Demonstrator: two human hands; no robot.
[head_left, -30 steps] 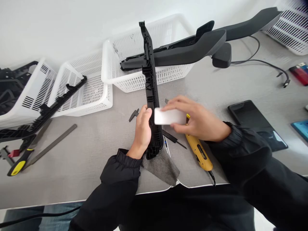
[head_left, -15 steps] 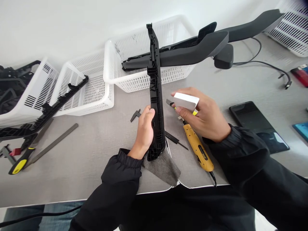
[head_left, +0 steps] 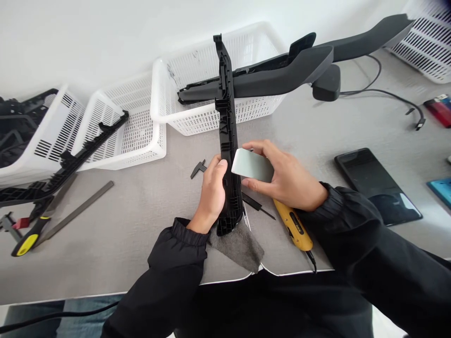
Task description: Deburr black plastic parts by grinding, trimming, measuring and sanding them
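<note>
My left hand point(head_left: 212, 192) is closed round the lower half of a long black ribbed plastic trim piece point(head_left: 228, 124), which stands lengthwise in front of me. The trim's lower end lies over a grey cloth point(head_left: 241, 246). Between the fingers and thumb of my right hand point(head_left: 291, 180) is a pale rectangular block point(head_left: 252, 165), its flat face turned up. The block's left end reaches the right edge of the trim; whether they touch I cannot tell. Partly under my right hand lies a yellow power hand tool point(head_left: 294, 225). A black caliper point(head_left: 198, 168) lies left of the trim.
White baskets point(head_left: 158, 141) line the back, some holding black parts. Long dark trim pieces point(head_left: 278, 80) jut right from one basket. A flat file point(head_left: 79, 210) and a yellow-black handled tool point(head_left: 30, 239) lie left. A phone point(head_left: 378, 185) and cables point(head_left: 384, 92) lie right.
My right hand has moved left and slightly down with the pale block, bringing it to the trim's right edge. The block has turned to show its broad face. My left hand stays put.
</note>
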